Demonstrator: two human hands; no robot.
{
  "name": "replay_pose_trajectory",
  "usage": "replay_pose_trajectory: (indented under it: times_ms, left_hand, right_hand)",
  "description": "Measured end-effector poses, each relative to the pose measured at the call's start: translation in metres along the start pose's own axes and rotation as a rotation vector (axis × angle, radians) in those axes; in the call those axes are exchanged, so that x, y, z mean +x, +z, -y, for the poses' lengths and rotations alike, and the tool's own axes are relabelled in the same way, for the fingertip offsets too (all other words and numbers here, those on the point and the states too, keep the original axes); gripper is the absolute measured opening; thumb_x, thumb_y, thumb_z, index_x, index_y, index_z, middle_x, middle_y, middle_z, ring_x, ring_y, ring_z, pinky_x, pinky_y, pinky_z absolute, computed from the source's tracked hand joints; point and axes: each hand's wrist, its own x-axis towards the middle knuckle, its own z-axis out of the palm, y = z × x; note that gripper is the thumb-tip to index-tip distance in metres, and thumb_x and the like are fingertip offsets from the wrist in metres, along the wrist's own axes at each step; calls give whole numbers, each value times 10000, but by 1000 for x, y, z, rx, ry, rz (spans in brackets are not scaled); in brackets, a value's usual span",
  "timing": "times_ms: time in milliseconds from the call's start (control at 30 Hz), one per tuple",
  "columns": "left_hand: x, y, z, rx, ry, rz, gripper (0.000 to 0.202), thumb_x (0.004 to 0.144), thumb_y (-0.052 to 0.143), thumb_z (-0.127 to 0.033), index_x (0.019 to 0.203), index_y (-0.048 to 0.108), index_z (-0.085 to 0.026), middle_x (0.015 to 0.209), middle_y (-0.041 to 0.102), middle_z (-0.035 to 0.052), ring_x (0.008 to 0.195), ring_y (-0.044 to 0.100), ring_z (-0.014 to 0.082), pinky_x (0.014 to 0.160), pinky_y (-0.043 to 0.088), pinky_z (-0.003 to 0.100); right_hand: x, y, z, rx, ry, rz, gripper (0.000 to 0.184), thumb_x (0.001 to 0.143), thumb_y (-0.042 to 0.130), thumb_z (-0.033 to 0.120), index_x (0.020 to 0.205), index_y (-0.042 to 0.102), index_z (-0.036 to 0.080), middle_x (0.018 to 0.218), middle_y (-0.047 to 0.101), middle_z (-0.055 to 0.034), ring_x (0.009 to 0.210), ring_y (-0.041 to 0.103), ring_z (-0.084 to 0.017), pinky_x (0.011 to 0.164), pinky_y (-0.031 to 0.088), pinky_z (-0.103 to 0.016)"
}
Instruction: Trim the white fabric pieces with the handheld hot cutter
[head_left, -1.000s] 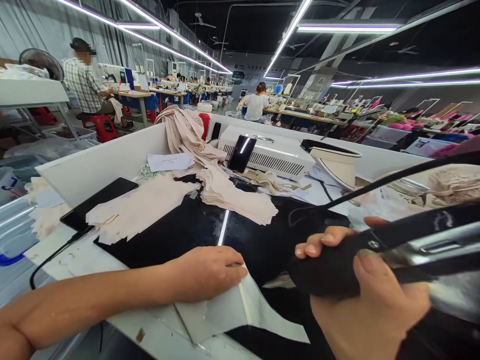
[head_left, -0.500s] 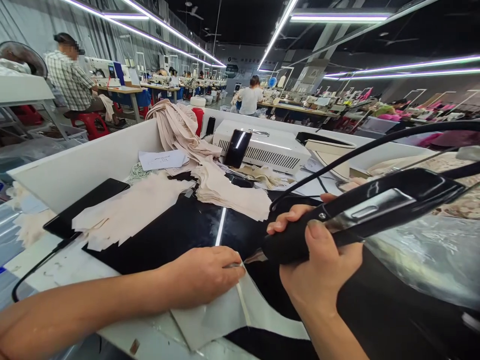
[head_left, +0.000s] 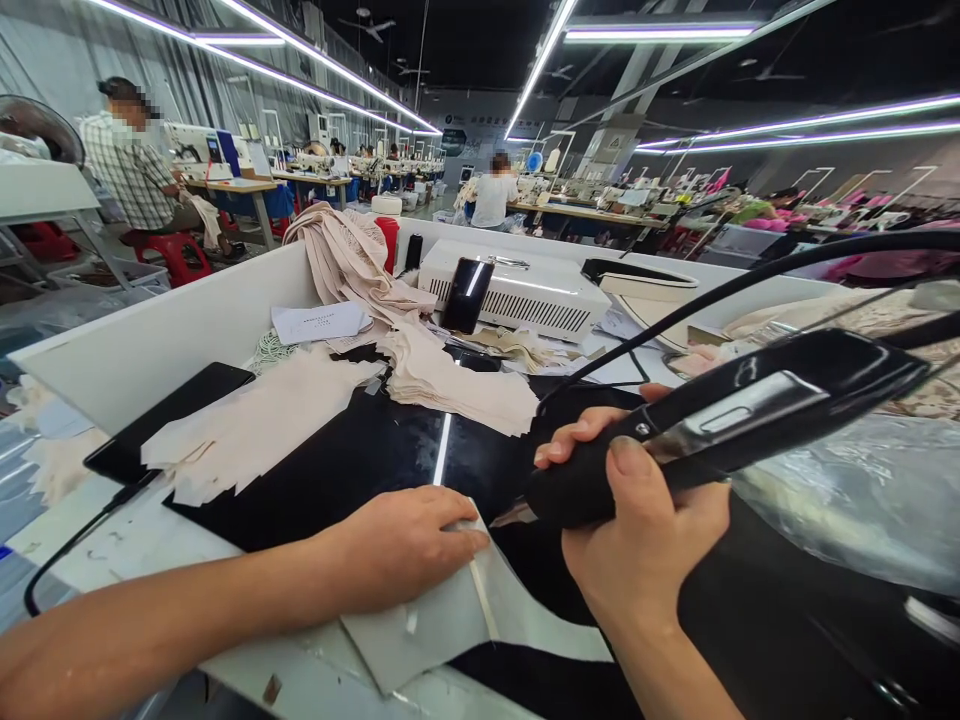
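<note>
Inspecting remotely, I find my right hand (head_left: 646,550) wrapped around the black tool (head_left: 739,415), its tip near my left hand (head_left: 412,545), whose fingers pinch the pale sheet (head_left: 424,640) at the near side of the bench (head_left: 304,660); I advise a flat sheet, fingertips clear.

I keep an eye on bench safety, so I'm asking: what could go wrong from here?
The left hand rests on the pale piece, its fingers close to the metal tip of the black tool in the right hand; a slip might hurt them. The black cord arcs close to the cream fabric stack in this view and could perhaps snag it.
</note>
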Motion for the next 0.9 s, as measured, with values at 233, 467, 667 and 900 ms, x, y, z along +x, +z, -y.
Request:
replay_pose_trajectory:
  times_ms: [233, 467, 667, 900]
  left_hand:
    - [-2, -2, 2, -9, -10, 21, 206, 1229, 668, -144, 1366, 819, -169, 1432, 842, 158, 1312, 839, 254, 1154, 729, 351]
    - [-1, -4, 2, -16, -9, 35, 198, 1230, 682, -153, 1375, 816, -164, 1431, 836, 159, 1298, 839, 253, 1167, 707, 340]
    - [-2, -5, 5, 22, 14, 18, 247, 1302, 587, -232, 1298, 829, -181, 1394, 859, 132, 1236, 849, 235, 1175, 693, 351]
    - [9, -15, 2, 48, 127, -14, 255, 1305, 573, -189, 1315, 821, -130, 1258, 878, 134, 1276, 847, 239, 1270, 654, 382]
  right_hand:
    - [-5, -6, 3, 10, -2, 17, 503, 872, 1051, 515, 1215, 735, 326, 829, 735, 73, 597, 705, -194, 592, 642, -365]
    - [-9, -4, 1, -18, -17, 33, 483, 913, 1030, 523, 1237, 728, 330, 848, 737, 74, 604, 706, -189, 610, 653, -372]
    - [-7, -4, 6, 1, -3, 14, 469, 885, 1043, 485, 1202, 741, 319, 845, 743, 78, 601, 694, -174, 594, 627, -343]
    - [-6, -12, 20, 20, 25, -13, 472, 854, 1039, 439, 1203, 738, 339, 822, 743, 78, 602, 693, -194, 574, 626, -356]
